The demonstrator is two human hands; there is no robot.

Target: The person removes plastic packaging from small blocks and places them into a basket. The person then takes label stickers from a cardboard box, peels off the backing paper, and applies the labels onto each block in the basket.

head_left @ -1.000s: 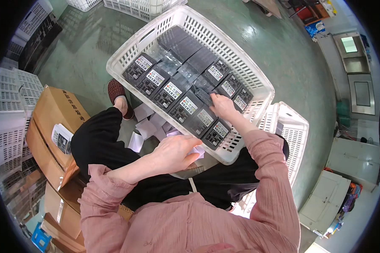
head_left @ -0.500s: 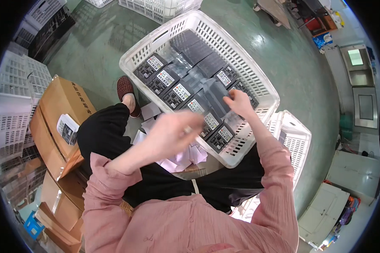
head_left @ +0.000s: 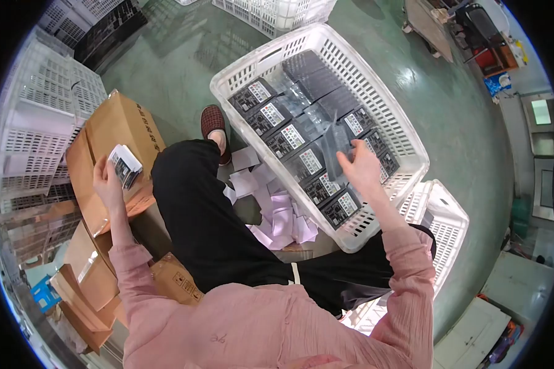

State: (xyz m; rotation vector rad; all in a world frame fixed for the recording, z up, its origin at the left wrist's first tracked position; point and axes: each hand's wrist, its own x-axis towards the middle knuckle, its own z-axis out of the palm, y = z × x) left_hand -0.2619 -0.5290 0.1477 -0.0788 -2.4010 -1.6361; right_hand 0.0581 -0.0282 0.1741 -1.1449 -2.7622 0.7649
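Note:
A white perforated crate (head_left: pixel 406 126) holds rows of black packets with printed labels (head_left: pixel 290 138). Over them my right hand (head_left: pixel 361 166) is closed, thumb and fingers at the edge of a clear plastic bag (head_left: pixel 333 146) that stands up from the packets. On the left, my left hand (head_left: pixel 108 182) is at the near side of a stack of printed labels (head_left: pixel 125 165) lying on a cardboard box (head_left: pixel 114 123). Its fingertips touch or nearly touch the stack, and whether they grip a label cannot be made out.
Pale paper slips (head_left: pixel 282 215) lie on the floor between my legs and the crate. Another white crate (head_left: pixel 452 215) stands at the right. Stacked crates (head_left: pixel 55 104) rise at the far left, beside opened cardboard boxes (head_left: pixel 95 277). A cart (head_left: pixel 428 27) stands at the back right.
My left hand has swung from beside the crate out to the label stack on the left. My right hand has stayed over the crate, and the clear bag there now stands raised. The view has shifted left.

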